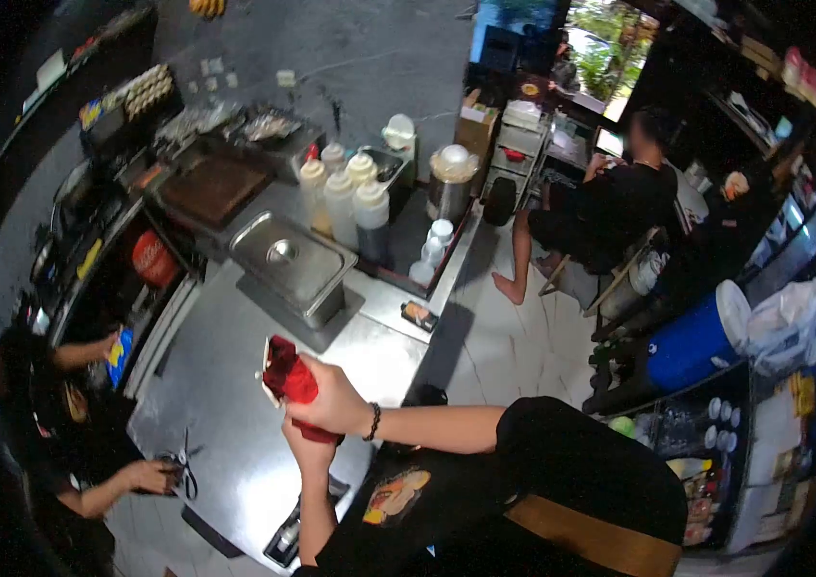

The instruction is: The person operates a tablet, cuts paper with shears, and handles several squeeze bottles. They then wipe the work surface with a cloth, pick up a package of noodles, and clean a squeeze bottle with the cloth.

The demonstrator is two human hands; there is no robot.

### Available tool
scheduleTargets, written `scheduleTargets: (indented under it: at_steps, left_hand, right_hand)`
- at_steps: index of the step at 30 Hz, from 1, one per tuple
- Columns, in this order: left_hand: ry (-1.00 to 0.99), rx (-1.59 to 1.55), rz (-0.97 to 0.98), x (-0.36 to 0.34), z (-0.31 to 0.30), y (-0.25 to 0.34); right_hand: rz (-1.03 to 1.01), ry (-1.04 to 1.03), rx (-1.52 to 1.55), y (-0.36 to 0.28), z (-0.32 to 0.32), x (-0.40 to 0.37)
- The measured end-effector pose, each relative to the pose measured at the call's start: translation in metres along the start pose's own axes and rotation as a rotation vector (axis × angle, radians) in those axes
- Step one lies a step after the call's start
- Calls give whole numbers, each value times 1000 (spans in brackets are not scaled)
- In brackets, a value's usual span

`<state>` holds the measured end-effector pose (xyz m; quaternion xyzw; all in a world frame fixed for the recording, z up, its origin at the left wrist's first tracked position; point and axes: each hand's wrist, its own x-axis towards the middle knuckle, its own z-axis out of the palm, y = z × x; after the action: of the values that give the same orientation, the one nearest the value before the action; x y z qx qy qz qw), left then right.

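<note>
Above the steel counter [206, 385], a red packet-like bundle [299, 383] with a dark, shiny upper end and whitish edges is held between both hands. My right hand [333, 399], with a dark bead bracelet at the wrist, wraps around its middle. My left hand [310, 448] closes around its lower end, just below the right. A steel pan with a lid [295, 258] stands on the counter beyond my hands. Near my left forearm, a black tray-like holder [285, 540] lies at the counter edge.
Squeeze bottles [341, 197] and white cups [439, 236] stand past the pan. To the left, a co-worker's hands hold scissors [182, 471] and a blue packet [120, 356]. A person [610, 192] sits at the right, near a blue barrel [692, 341]. A small dark box [419, 315] lies at the counter's edge.
</note>
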<state>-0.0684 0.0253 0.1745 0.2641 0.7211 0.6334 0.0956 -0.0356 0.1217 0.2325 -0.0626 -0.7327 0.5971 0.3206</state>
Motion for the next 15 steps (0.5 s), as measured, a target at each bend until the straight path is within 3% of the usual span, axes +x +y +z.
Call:
scheduleTargets:
  at_steps: [2,3,4,6,8,9,10,14,15]
  left_hand:
    - [-55,17,-41,2,-7,0]
    - [-56,-43,29,3,-9,11]
    - [-172,135,40,5,-17,12]
    - [-291,97,-58,-3,-25,13]
    - [-381,-64,-155,-8,-33,3]
    - [-434,-323,-288,-7,-32,3]
    - [-612,-360,-368,-4,-34,23]
    - [-660,-518,-407,-1,-28,0]
    - [-567,-499,-347,-2,-25,-13]
  right_hand:
    - [34,-110,50,7,-5,2]
    - [23,-212,82,5,-11,6]
    - [52,-353,242,6,-17,10]
    - [149,-581,412,6,-28,13]
    - [103,-775,452,14,-35,18]
    - [126,-824,479,12,-40,21]
    - [152,-878,509,11,-43,24]
    - [214,-929,495,25,-41,27]
    - [202,-826,474,24,-37,23]
